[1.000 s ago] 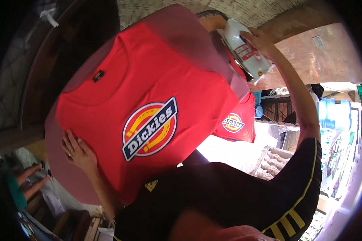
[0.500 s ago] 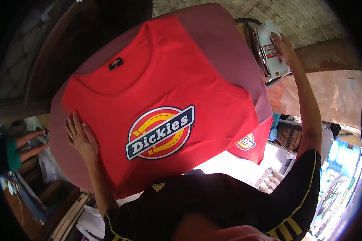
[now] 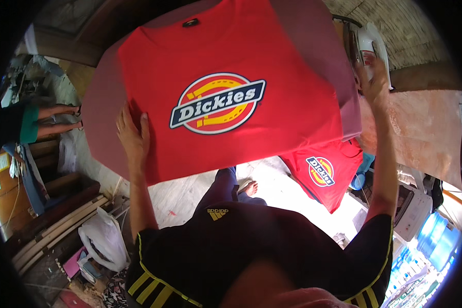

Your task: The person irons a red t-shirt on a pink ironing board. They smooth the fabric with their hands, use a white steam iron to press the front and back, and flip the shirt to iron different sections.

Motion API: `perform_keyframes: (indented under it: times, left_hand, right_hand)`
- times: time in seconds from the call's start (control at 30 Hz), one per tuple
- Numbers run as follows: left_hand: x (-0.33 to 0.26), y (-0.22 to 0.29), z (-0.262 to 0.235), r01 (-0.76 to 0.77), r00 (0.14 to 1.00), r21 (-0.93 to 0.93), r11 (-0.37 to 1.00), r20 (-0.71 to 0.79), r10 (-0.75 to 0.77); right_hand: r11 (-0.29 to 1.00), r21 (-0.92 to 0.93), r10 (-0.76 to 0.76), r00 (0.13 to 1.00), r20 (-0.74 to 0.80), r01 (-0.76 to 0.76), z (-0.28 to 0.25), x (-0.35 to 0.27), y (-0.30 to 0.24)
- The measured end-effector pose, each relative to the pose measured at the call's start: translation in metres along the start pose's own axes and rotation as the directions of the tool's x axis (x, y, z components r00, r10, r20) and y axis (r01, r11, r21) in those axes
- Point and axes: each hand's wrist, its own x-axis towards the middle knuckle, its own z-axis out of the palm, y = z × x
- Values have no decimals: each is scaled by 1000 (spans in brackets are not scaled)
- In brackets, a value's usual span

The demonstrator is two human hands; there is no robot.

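Observation:
A red sleeveless shirt (image 3: 272, 56) with a round yellow, red and dark-blue print lies spread over a mauve padded ironing board (image 3: 105, 82). My left hand (image 3: 133, 134) rests flat at the shirt's left edge, fingers stretched and thumb apart. At the board's far right end stands a white clothes iron (image 3: 367, 41). My right hand (image 3: 374, 84) is just nearer than the iron, with its fingers apart and partly over the iron's near side. It does not wrap the iron's handle. A second red shirt (image 3: 339, 159) with a similar print hangs below the board's near right edge.
To the left, another person's legs (image 3: 54, 112) show, in green shorts. Wooden poles (image 3: 61, 226) and a white plastic bag (image 3: 105, 238) lie at lower left. A brown panel (image 3: 416, 128) is on the right, with a blue water container (image 3: 439, 241) below it.
My right hand has let go of the iron's handle and come back slightly toward me. The view has shifted, so board and shirt sit higher. My left hand stays at the shirt's left edge.

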Motion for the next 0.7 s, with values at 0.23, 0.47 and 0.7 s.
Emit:
perform_keyframes:
  times: [0.23, 0.47, 0.7]
  left_hand:
    - [-104, 6, -47, 198, 980, -52, 979, -12, -199]
    - [-149, -34, -42, 354, 934, -303, 885, 66, -351]
    - [-139, -1, -85, 250, 938, -741, 623, 25, -347]
  right_hand:
    - [949, 63, 294, 937, 190, -310, -8, -142, -95]
    - [931, 130, 317, 933, 173, -341, 2, -154, -71]
    - [553, 602, 410, 817, 406, -576, -63, -168, -99]
